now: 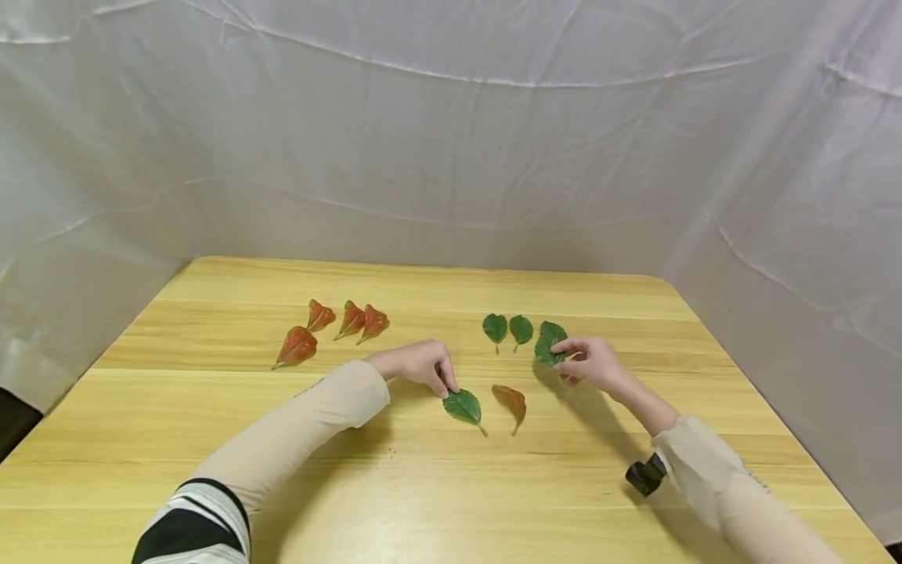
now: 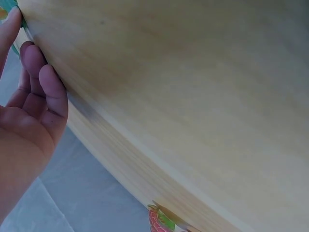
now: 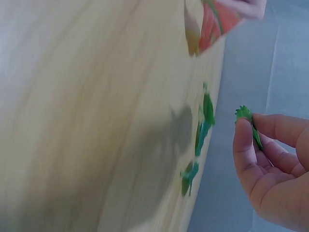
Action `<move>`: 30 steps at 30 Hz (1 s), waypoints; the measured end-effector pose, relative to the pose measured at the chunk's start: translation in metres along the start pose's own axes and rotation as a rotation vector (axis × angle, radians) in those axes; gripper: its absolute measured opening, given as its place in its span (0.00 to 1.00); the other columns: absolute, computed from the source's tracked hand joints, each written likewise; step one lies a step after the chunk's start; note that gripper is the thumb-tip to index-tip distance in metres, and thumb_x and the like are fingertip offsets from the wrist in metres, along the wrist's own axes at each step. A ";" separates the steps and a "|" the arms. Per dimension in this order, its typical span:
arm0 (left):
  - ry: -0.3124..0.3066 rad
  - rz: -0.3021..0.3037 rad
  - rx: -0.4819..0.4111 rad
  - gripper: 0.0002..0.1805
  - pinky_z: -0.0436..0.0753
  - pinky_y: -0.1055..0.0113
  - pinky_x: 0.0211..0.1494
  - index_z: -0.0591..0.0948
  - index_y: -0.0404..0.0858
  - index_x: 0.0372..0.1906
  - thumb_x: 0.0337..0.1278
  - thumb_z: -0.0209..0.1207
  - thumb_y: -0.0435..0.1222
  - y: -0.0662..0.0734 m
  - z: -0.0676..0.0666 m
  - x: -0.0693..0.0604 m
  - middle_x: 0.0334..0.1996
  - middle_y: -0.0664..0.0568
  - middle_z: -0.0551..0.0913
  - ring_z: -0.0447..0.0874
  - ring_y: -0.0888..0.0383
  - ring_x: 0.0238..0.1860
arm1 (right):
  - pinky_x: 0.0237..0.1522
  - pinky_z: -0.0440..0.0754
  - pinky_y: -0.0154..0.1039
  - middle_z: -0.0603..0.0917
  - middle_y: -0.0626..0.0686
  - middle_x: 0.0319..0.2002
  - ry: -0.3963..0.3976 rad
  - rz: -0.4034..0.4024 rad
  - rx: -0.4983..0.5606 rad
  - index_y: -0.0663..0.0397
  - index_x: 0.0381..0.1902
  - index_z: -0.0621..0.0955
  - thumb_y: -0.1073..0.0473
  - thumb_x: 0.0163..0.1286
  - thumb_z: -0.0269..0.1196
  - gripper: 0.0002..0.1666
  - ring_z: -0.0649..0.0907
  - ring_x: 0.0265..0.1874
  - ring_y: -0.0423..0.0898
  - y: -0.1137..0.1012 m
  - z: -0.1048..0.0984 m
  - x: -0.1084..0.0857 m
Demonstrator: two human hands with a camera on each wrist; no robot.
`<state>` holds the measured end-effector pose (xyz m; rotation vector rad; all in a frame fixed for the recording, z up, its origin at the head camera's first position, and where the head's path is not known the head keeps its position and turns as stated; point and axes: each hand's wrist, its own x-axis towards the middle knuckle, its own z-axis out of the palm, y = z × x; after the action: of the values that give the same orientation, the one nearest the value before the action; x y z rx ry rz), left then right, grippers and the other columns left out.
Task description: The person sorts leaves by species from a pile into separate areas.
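My left hand point(image 1: 424, 366) pinches the edge of a green leaf point(image 1: 463, 406) near the middle of the table. Only a sliver of that leaf shows at the upper left of the left wrist view, by the fingertips. My right hand point(image 1: 590, 362) holds another green leaf point(image 3: 245, 114) between thumb and finger, raised off the table in the right wrist view. In the head view this leaf partly overlaps a green leaf point(image 1: 553, 330) behind it. Left of it lie two more green leaves, one point(image 1: 496, 327) beside the other point(image 1: 521, 330).
A curled reddish-brown leaf point(image 1: 511, 405) lies between my hands. Several red leaves point(image 1: 297, 345) are grouped at the left of the wooden table point(image 1: 423, 501). A black device point(image 1: 644, 475) is fixed at my right wrist. Pale cloth point(image 1: 451, 157) hangs behind the table.
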<state>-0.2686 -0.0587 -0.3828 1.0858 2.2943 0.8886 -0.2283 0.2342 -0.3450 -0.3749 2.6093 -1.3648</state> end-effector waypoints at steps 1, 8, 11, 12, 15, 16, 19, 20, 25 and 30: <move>0.000 -0.002 -0.002 0.07 0.77 0.74 0.29 0.85 0.33 0.29 0.38 0.66 0.24 0.000 0.000 0.000 0.25 0.51 0.84 0.77 0.66 0.23 | 0.29 0.80 0.46 0.76 0.67 0.38 0.010 0.006 -0.002 0.78 0.47 0.72 0.72 0.58 0.59 0.19 0.81 0.26 0.53 0.002 -0.003 0.001; 0.006 -0.010 -0.009 0.07 0.77 0.74 0.28 0.85 0.33 0.29 0.38 0.66 0.24 -0.002 0.000 0.000 0.25 0.51 0.84 0.77 0.66 0.22 | 0.30 0.80 0.44 0.76 0.68 0.39 0.096 0.060 -0.019 0.78 0.49 0.71 0.73 0.58 0.57 0.20 0.81 0.28 0.54 0.014 -0.019 0.013; 0.005 -0.007 -0.002 0.07 0.77 0.74 0.28 0.85 0.33 0.29 0.38 0.66 0.24 -0.002 0.000 -0.001 0.25 0.51 0.84 0.77 0.66 0.22 | 0.31 0.80 0.43 0.77 0.65 0.37 0.129 0.095 -0.018 0.78 0.49 0.71 0.73 0.59 0.58 0.20 0.81 0.28 0.51 0.020 -0.023 0.020; 0.004 -0.007 0.000 0.07 0.77 0.74 0.28 0.85 0.33 0.29 0.39 0.66 0.24 -0.001 0.000 -0.001 0.25 0.51 0.84 0.77 0.66 0.22 | 0.31 0.80 0.42 0.77 0.64 0.36 0.139 0.108 -0.019 0.77 0.49 0.71 0.72 0.59 0.58 0.20 0.81 0.28 0.51 0.022 -0.024 0.022; 0.003 -0.004 0.006 0.07 0.76 0.75 0.28 0.85 0.33 0.29 0.39 0.66 0.24 0.000 0.000 -0.001 0.25 0.51 0.84 0.77 0.67 0.22 | 0.32 0.80 0.42 0.76 0.62 0.35 0.163 0.133 -0.033 0.77 0.50 0.70 0.72 0.60 0.57 0.20 0.81 0.27 0.52 0.029 -0.028 0.029; 0.002 -0.004 0.007 0.07 0.76 0.75 0.28 0.85 0.33 0.29 0.39 0.66 0.24 0.001 -0.001 -0.002 0.25 0.51 0.84 0.77 0.67 0.22 | 0.32 0.80 0.42 0.76 0.61 0.35 0.169 0.143 -0.041 0.77 0.50 0.70 0.72 0.60 0.56 0.20 0.81 0.27 0.51 0.031 -0.030 0.032; 0.002 -0.003 0.012 0.07 0.76 0.75 0.28 0.85 0.33 0.29 0.39 0.65 0.24 0.003 -0.001 -0.002 0.25 0.51 0.84 0.77 0.67 0.22 | 0.30 0.80 0.40 0.75 0.60 0.35 0.185 0.176 -0.049 0.77 0.51 0.70 0.72 0.62 0.54 0.19 0.80 0.25 0.49 0.038 -0.035 0.038; 0.001 -0.004 0.013 0.07 0.76 0.75 0.28 0.85 0.33 0.29 0.39 0.65 0.24 0.003 -0.001 -0.002 0.26 0.51 0.84 0.76 0.67 0.22 | 0.29 0.80 0.39 0.74 0.60 0.35 0.186 0.187 -0.052 0.77 0.51 0.69 0.72 0.62 0.54 0.19 0.80 0.25 0.48 0.041 -0.037 0.040; -0.004 -0.010 0.010 0.07 0.76 0.75 0.29 0.85 0.33 0.29 0.40 0.65 0.25 0.003 -0.001 -0.001 0.26 0.51 0.84 0.77 0.67 0.23 | 0.27 0.80 0.36 0.73 0.58 0.32 0.195 0.246 -0.041 0.78 0.51 0.69 0.74 0.62 0.53 0.19 0.79 0.20 0.42 0.051 -0.042 0.048; -0.002 -0.014 -0.006 0.07 0.77 0.74 0.29 0.85 0.33 0.29 0.39 0.65 0.24 0.004 -0.001 -0.002 0.27 0.50 0.84 0.78 0.66 0.23 | 0.26 0.80 0.35 0.71 0.58 0.32 0.189 0.294 -0.045 0.77 0.50 0.69 0.75 0.61 0.53 0.19 0.78 0.19 0.40 0.054 -0.040 0.053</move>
<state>-0.2660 -0.0586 -0.3797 1.0668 2.2935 0.8886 -0.2970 0.2790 -0.3688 0.1367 2.7092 -1.2982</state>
